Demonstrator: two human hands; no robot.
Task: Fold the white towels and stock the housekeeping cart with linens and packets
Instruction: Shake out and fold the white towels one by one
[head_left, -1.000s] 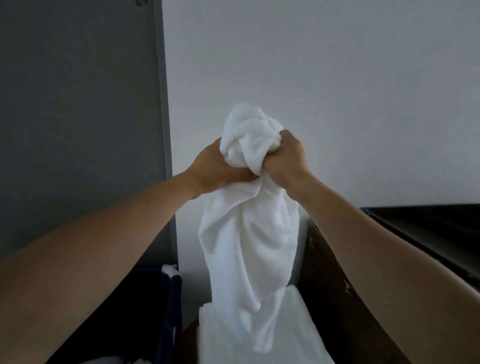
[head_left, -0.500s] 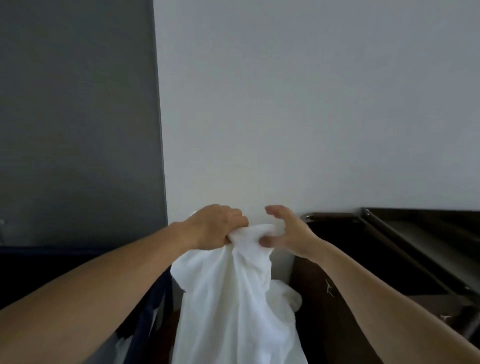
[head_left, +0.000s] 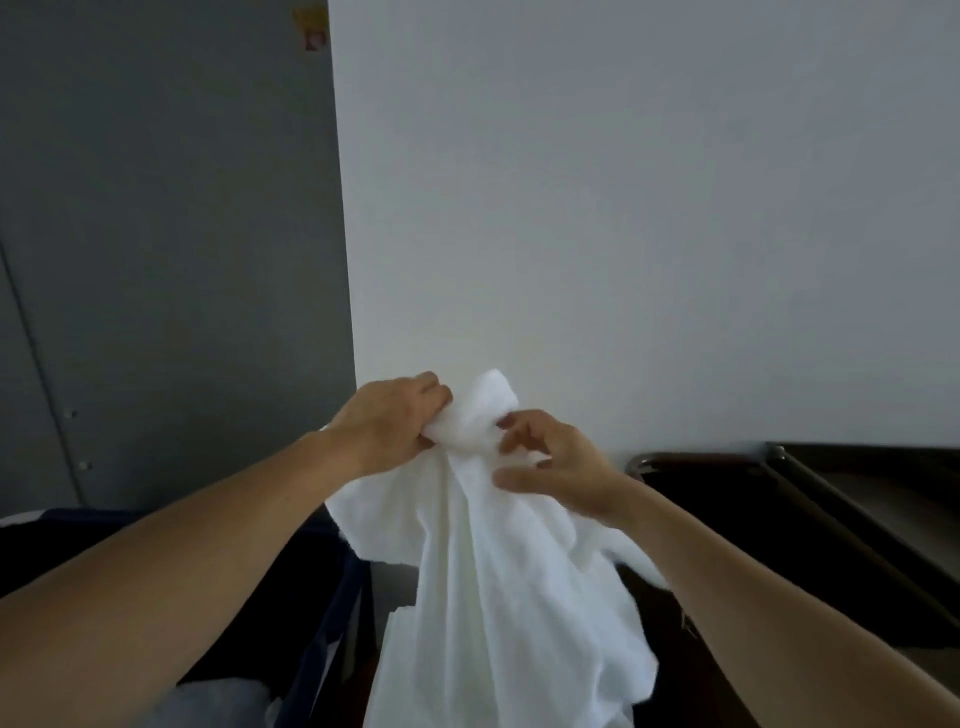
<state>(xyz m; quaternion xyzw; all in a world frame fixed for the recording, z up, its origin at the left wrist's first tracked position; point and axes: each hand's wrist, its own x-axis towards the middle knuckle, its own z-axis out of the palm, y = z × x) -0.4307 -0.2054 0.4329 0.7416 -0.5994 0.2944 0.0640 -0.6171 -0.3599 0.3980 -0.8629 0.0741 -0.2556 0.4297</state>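
A crumpled white towel (head_left: 498, 582) hangs in front of me, bunched at its top. My left hand (head_left: 387, 426) grips the bunched top edge from the left. My right hand (head_left: 550, 462) pinches the cloth beside it with curled fingers and thumb. The towel's lower part drops out of view at the bottom. The dark housekeeping cart (head_left: 810, 499) stands to the right, its top tray rim showing.
A dark blue laundry bin (head_left: 322, 597) sits at the lower left with white linen (head_left: 218, 701) inside. A pale wall (head_left: 623, 208) is straight ahead, and a grey door panel (head_left: 156, 234) stands to the left.
Both hands came down from chest height with the towel. The right hand let go of its fist grip and now pinches the cloth; the towel has loosened and spread out.
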